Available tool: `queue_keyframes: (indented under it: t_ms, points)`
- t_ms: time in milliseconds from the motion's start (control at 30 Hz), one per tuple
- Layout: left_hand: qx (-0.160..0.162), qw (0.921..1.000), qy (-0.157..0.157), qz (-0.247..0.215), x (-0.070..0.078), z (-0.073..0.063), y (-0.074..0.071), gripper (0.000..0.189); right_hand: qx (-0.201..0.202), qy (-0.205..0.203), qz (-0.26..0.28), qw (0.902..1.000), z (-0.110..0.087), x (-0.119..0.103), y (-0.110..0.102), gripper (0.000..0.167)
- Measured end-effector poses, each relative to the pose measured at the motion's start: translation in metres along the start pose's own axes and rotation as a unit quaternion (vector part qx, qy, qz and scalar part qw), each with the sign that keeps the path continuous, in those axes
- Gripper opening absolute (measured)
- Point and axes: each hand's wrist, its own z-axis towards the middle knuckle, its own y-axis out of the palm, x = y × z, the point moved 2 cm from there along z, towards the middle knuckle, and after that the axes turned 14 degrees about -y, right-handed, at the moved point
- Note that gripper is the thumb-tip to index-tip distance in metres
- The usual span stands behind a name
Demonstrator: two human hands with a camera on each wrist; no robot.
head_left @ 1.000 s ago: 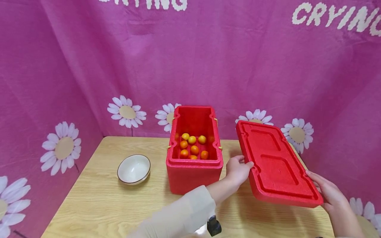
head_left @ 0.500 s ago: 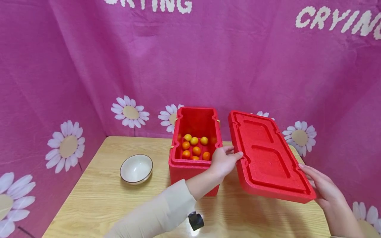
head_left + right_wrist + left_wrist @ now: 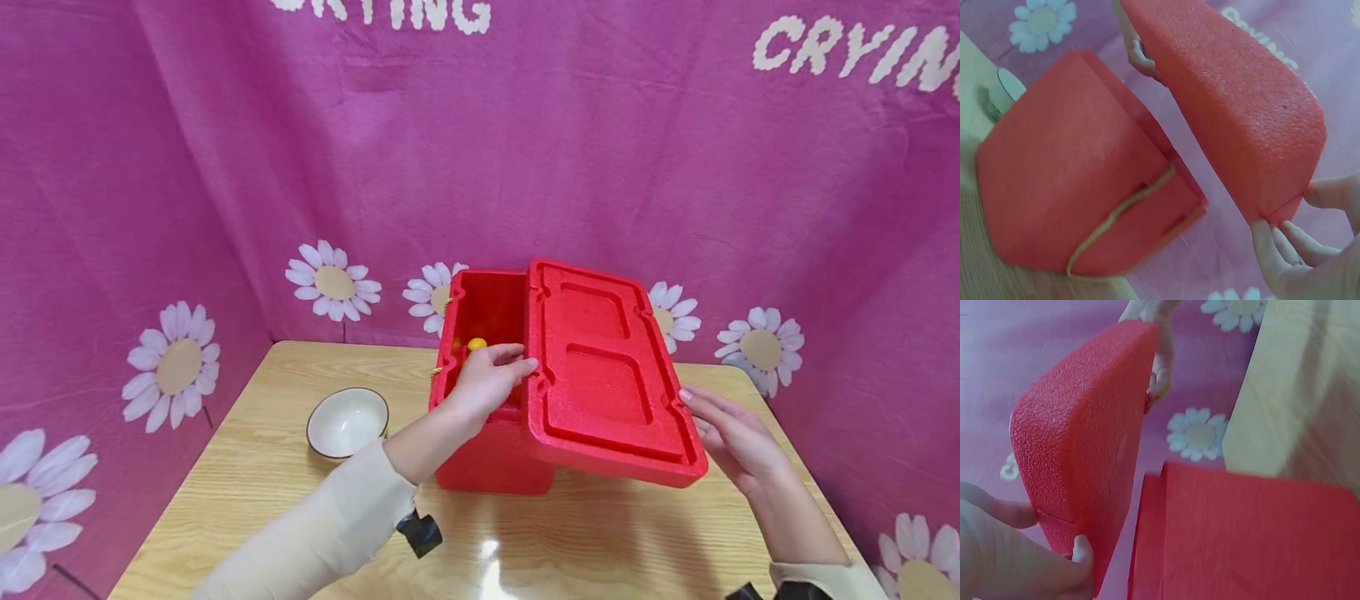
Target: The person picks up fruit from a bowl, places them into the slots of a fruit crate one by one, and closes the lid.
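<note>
A red foam lid (image 3: 607, 375) is held in the air between my two hands, its recessed underside facing up toward the head camera. My left hand (image 3: 483, 383) grips its left edge, thumb on one face and fingers on the other. On the opposite edge, my right hand (image 3: 738, 437) pinches it between thumb and fingers. Under the lid's left part stands the red foam box (image 3: 495, 458), open at the top and partly covered in the head view. Inside, one yellow-orange fruit (image 3: 477, 343) shows; the rest is hidden. In the right wrist view a gap separates lid and box.
A white bowl with a dark rim (image 3: 347, 423) sits left of the box on the wooden table (image 3: 247, 500). A yellow cord (image 3: 1107, 225) hangs on the box's side. Behind the table hangs a purple cloth (image 3: 600, 150) with daisies and white letters.
Both hands have carried the lid leftward from beside the box to partly over it. The fruit inside, visible before, is now mostly covered. Box and bowl stay put.
</note>
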Motion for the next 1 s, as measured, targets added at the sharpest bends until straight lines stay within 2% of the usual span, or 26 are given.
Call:
queue_keyframes:
  t_ms: [267, 467, 700, 833, 933, 1000]
  points:
    - [0.009, 0.9991, 0.025, -0.032, -0.003, 0.005, -0.045, 0.047, -0.01, -0.028, -0.06, 0.9978, 0.02, -0.007, 0.046, 0.015]
    - [0.009, 0.9989, 0.037, -0.028, -0.01, 0.009, -0.064, 0.048, -0.028, -0.037, -0.118, 0.992, 0.033, -0.011, 0.065, 0.063]
    - [0.043, 0.9974, 0.056, -0.013, -0.014, 0.012, -0.087, 0.044, -0.048, -0.054, -0.151, 0.986, 0.046, -0.012, 0.09, 0.063]
    - [0.079, 0.9922, 0.096, -0.013, -0.011, 0.012, -0.095, 0.042, -0.048, -0.083, -0.137, 0.9859, 0.054, -0.013, 0.099, 0.057]
    - [0.109, 0.982, 0.148, -0.041, -0.006, 0.01, -0.097, 0.041, -0.041, -0.108, -0.143, 0.9829, 0.059, -0.016, 0.104, 0.054]
    - [0.128, 0.9723, 0.185, -0.065, -0.002, 0.008, -0.098, 0.04, -0.03, -0.129, -0.162, 0.9779, 0.062, -0.02, 0.108, 0.051]
